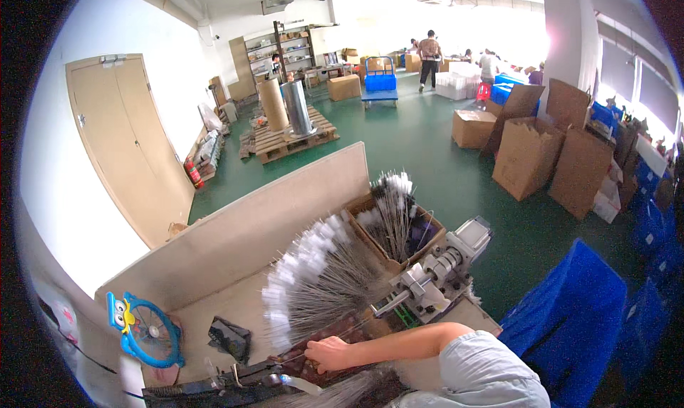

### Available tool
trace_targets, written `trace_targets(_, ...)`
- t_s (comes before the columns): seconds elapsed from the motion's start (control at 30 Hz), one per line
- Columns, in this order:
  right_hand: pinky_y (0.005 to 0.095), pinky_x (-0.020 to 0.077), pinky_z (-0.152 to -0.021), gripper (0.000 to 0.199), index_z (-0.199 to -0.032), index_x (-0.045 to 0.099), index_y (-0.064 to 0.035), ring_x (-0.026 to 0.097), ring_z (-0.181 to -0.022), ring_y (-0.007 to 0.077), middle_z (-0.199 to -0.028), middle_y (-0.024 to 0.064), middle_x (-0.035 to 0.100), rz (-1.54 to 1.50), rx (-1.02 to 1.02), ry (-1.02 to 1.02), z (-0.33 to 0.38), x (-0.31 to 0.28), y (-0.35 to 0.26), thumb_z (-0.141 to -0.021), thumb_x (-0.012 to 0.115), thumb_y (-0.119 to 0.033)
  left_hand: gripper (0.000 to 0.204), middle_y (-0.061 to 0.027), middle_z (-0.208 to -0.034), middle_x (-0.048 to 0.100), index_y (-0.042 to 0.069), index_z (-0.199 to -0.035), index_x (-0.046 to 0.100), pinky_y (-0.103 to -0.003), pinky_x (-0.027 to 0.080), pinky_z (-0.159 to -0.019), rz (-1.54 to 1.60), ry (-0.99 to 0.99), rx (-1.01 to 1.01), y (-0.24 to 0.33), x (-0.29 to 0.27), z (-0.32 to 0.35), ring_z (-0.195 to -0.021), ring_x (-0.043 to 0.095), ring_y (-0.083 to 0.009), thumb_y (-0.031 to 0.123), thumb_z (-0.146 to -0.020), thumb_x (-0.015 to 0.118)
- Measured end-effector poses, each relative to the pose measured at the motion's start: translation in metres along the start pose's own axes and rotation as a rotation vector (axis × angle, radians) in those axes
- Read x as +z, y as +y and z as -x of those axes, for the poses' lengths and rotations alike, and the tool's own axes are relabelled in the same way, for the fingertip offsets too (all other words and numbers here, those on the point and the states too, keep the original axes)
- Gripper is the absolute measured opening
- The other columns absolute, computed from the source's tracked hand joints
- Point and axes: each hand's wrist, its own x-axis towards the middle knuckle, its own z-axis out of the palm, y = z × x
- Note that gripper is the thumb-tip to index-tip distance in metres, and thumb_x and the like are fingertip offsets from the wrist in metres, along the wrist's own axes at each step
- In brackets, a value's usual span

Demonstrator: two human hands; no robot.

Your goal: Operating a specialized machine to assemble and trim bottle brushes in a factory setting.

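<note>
My right hand (329, 354) reaches in from the lower right, its forearm bare below a light grey sleeve. Its fingers are closed in a pinch low over the bench; what they hold, if anything, is too small to make out. Just beyond it, many thin wire-stemmed brushes (313, 265) with white bristle tips lie fanned out. A bundle of fine pale strands (342, 390) lies below the hand. Beside it, a dark metal fixture (214, 388) with a pale lever (301, 385) runs along the near edge. My left hand is out of view.
A motorised spindle machine (434, 276) stands at the bench's right. Behind the fan, a cardboard box (424, 245) holds more brushes. A blue owl-faced fan (153, 329) and a crumpled black bag (229, 339) are at left. A low board (285, 194) walls the bench's far side.
</note>
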Motion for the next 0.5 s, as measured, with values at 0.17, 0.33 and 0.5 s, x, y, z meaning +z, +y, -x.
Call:
trace_targets(0.17, 0.045, 0.0483, -0.065, 0.044, -0.094, 0.054, -0.0013, 0.06, -0.085, 0.034, -0.093, 0.0164, 0.053, 0.035, -0.028, 0.004, 0.013, 0.0, 0.003, -0.063, 0.075, -0.024, 0.037, 0.0003, -0.044, 0.035, 0.012, -0.062, 0.049, -0.027, 0.026, -0.033, 0.04, 0.163, 0.049, -0.004, 0.029, 0.025, -0.035, 0.025, -0.011, 0.031, -0.094, 0.049)
trace_targets(0.33, 0.0448, 0.0499, -0.061, 0.033, -0.086, 0.056, 0.0006, 0.061, -0.08, 0.0351, -0.085, 0.0165, 0.056, 0.003, 0.06, -0.097, 0.038, -0.019, -0.001, -0.064, 0.073, -0.017, 0.028, -0.0015, -0.055, 0.046, 0.009, -0.073, 0.056, -0.028, 0.038, -0.047, 0.154, -0.155, 0.046, -0.01, -0.002, -0.006, -0.046, 0.04, -0.0125, 0.027, -0.093, 0.05)
trace_targets(0.5, 0.0424, 0.0508, -0.065, 0.03, -0.097, 0.051, 0.0011, 0.061, -0.084, 0.0349, -0.1, 0.02, 0.054, 0.124, -0.208, -0.033, 0.071, -0.038, -0.01, -0.07, 0.06, -0.008, 0.025, -0.0027, -0.058, 0.048, 0.007, -0.077, 0.058, -0.029, 0.04, -0.05, -0.52, -0.3, 0.803, -0.042, 0.041, 0.003, -0.05, 0.043, -0.0144, 0.025, -0.092, 0.051)
